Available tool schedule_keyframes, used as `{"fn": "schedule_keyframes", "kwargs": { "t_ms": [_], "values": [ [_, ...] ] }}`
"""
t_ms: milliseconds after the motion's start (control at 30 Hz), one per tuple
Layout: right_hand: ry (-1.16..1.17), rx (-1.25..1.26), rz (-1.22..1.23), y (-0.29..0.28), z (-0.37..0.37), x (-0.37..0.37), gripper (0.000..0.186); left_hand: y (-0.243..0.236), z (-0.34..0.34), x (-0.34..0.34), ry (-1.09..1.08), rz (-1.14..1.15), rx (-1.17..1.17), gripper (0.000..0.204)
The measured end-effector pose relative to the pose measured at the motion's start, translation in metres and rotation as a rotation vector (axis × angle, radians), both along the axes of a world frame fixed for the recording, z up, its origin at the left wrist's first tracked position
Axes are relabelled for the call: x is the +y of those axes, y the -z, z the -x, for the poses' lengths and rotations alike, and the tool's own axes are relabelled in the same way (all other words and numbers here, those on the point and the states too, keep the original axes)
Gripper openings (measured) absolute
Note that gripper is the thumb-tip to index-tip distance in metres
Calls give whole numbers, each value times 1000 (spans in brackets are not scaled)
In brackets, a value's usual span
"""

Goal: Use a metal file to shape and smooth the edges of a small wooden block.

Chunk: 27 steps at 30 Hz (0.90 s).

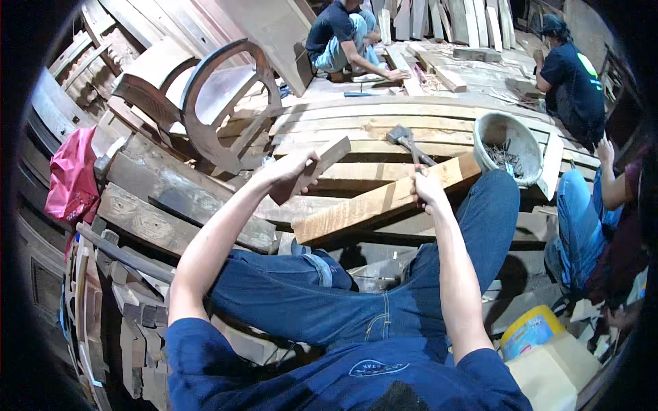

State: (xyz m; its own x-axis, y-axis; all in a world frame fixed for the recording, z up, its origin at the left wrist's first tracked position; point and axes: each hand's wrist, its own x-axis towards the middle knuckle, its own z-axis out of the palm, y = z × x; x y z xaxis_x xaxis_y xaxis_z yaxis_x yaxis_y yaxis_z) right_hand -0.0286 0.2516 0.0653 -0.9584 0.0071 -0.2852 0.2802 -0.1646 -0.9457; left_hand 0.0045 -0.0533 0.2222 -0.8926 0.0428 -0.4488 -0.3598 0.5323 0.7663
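R hand (428,190) is closed round a thin tool (416,157), kind unclear, over the long beam (356,214). L hand (295,168), well apart, is clamped on the wood block (323,162), lifted: prob. stiff, not fragile, med. weight; best hold approx. mid-length, both sides. Farther: bucket (507,126) w/ nails (504,159), hammer (400,134), boards (384,109).

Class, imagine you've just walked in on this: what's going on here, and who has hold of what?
Someone seated among stacked timber grips a wooden block in the left hand. The right hand is closed around a slim object whose kind isn't clear, above a thick beam. Just beyond are a hammer and a pale bucket of thin metal pieces. Other people are nearby.
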Motion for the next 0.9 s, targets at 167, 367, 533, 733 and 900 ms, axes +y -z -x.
{"fn": "schedule_keyframes", "kwargs": {
  "t_ms": [167, 367, 533, 733, 900],
  "values": [
    [-348, 123, -1136, 39, 9, -5, 31, -37, -26, 25, 128, 56, 103, 38],
    [-467, 159, -1230, -4, -20, -24, 25, -57, -49, 24, 86, -19, 310, 33],
    [-509, 175, -1196, -6, -25, -27, 27, -59, -56, 32, 47, 73, 461, 49],
    [-625, 130, -1276, -15, -25, -30, 34, -52, -56, 34, 54, 109, 614, 53],
    [-692, 48, -1280, -26, -27, -34, 34, -55, -65, 43, 73, 249, 733, 55]
  ]
}}
